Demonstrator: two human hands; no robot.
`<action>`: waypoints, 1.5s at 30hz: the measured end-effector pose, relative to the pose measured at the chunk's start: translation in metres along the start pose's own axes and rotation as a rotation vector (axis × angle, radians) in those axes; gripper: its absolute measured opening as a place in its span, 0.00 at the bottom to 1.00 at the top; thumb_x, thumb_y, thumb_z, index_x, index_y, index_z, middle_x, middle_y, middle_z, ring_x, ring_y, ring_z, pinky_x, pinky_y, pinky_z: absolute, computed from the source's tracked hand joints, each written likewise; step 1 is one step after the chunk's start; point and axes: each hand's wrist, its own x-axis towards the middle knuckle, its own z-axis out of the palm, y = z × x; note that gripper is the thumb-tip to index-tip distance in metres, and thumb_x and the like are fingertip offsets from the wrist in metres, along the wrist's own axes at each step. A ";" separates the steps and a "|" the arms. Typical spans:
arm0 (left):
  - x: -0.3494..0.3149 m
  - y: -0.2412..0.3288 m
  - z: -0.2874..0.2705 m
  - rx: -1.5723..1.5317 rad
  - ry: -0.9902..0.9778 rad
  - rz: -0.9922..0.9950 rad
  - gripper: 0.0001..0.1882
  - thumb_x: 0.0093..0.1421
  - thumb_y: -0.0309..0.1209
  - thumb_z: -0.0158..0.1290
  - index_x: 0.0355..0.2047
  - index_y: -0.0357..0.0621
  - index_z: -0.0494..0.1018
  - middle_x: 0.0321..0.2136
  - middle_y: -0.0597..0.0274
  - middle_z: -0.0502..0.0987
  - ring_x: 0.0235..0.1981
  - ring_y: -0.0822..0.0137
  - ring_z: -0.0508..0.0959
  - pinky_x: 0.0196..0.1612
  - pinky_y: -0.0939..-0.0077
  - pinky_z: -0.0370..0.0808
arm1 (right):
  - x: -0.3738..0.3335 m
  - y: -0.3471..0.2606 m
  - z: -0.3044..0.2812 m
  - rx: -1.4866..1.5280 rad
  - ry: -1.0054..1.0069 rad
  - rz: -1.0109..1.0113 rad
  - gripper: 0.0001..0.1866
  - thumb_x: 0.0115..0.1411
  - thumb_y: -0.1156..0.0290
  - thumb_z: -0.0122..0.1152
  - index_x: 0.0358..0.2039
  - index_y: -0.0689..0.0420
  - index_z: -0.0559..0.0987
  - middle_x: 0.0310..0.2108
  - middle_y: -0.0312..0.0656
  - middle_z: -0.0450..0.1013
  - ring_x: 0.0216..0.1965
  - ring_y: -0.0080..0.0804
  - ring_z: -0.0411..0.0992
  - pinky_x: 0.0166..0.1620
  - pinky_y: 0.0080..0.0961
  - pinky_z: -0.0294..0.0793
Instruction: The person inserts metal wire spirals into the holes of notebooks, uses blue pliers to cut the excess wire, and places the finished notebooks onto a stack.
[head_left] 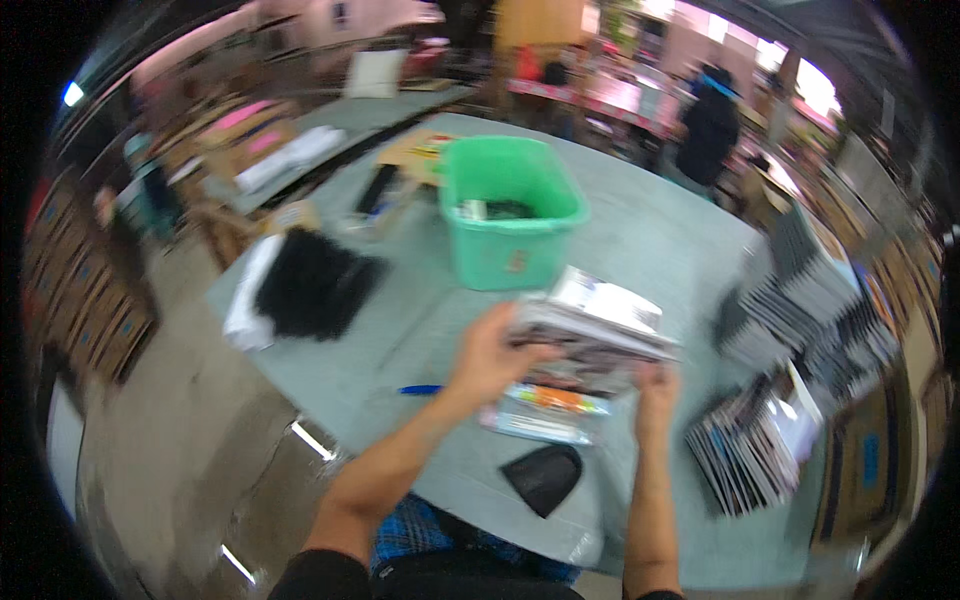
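Note:
Both my hands hold a blurred stack of flat printed booklets or cards (590,350) above the table. My left hand (495,355) is closed round its left end, with the thumb across the near face. My right hand (656,385) grips the right end from below. A white printed piece (606,298) shows just behind the stack. Beneath it lie clear packets with an orange and blue print (545,415). Closer to me rests a black pouch-like piece (545,478). A blue pen (420,389) lies by my left forearm.
A green plastic bin (512,255) with small dark items inside stands beyond my hands. Black bristly material (315,283) lies on the left. Several stacks of flat printed pieces (745,445) and grey bundles (800,285) fill the right side. A person (708,130) is farther back.

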 end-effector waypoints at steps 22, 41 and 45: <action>0.050 0.094 -0.046 0.718 -0.316 0.371 0.24 0.38 0.42 0.65 0.34 0.42 0.75 0.24 0.52 0.78 0.30 0.50 0.78 0.32 0.60 0.72 | 0.013 -0.064 -0.026 0.681 -0.713 0.247 0.31 0.58 0.55 0.55 0.58 0.56 0.61 0.52 0.45 0.64 0.53 0.37 0.63 0.55 0.36 0.63; -0.014 -0.059 -0.034 -0.072 0.284 0.018 0.21 0.55 0.40 0.56 0.46 0.45 0.69 0.43 0.57 0.71 0.43 0.63 0.72 0.50 0.68 0.65 | -0.022 0.026 -0.072 -0.097 -0.361 -0.106 0.29 0.56 0.65 0.62 0.54 0.64 0.63 0.49 0.46 0.65 0.48 0.32 0.63 0.53 0.29 0.60; -0.038 -0.086 0.053 -0.118 0.425 0.000 0.15 0.62 0.40 0.49 0.40 0.41 0.69 0.34 0.65 0.69 0.38 0.73 0.69 0.45 0.79 0.64 | -0.023 0.024 0.001 -0.192 -0.054 0.009 0.36 0.57 0.57 0.61 0.58 0.64 0.58 0.53 0.47 0.61 0.53 0.35 0.59 0.57 0.30 0.55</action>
